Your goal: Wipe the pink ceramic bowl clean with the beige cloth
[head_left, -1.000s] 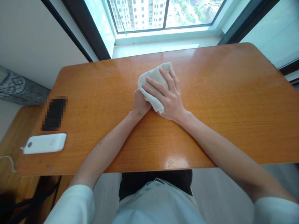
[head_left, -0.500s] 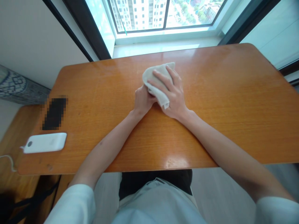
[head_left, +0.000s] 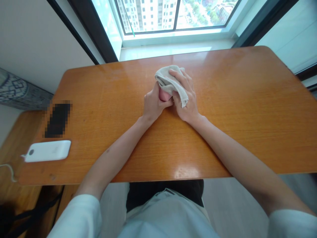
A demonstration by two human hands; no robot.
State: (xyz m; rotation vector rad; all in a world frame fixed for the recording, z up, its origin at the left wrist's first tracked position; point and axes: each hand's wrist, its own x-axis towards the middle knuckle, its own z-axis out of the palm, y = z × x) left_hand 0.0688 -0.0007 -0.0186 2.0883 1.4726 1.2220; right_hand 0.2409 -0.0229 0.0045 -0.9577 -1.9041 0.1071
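A pale grey-white cloth (head_left: 170,79) is bunched over a pink, rounded object (head_left: 164,95) above the middle of the wooden table (head_left: 104,99). My left hand (head_left: 154,104) is closed around the left and near side of the pink object, thumb and fingers curled. From the right, my right hand (head_left: 187,96) grips the cloth, its fingers over the top and the cloth's loose end hanging across it. Most of the pink object is covered by cloth and hands, so I cannot tell its kind.
On the table's left side lie a dark, pixelated flat object (head_left: 58,120) and a white, rounded device (head_left: 48,151) with a cable at its end. A window (head_left: 173,29) stands beyond the far edge. A wooden surface (head_left: 15,142) adjoins at the left.
The cloth has shifted slightly right and folded back, exposing part of the pink object. My right hand has turned and slid a little right; my left thumb is now raised along the object.
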